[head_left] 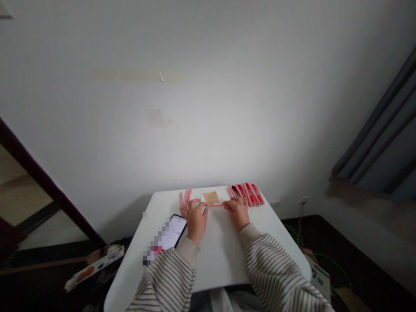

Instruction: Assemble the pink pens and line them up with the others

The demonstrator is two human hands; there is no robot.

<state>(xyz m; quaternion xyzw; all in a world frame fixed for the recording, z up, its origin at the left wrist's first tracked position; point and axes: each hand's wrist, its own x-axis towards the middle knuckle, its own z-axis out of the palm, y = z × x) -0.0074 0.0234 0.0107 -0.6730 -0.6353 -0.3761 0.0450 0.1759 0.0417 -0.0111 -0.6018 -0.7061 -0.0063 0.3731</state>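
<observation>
A slim pink, pen-like stick (215, 205) lies crosswise at the far part of the white table (221, 264). At its left end, my left hand (196, 220) has its fingers closed on it. My right hand (239, 213) pinches the other end. Just beyond the stick is a small square of brown paper (211, 197). A few similar pink sticks (188, 195) rest beside my left fingers, partly covered by them. Past my right hand, several red and pink pens (251, 193), one with a black part, lie side by side.
A phone (178, 225) with its screen lit lies left of my left forearm. Behind the table rises a white wall (208, 108). Green cables (294, 234) and a box (320, 275) are on the floor at right; a printed carton (95, 266) is at left.
</observation>
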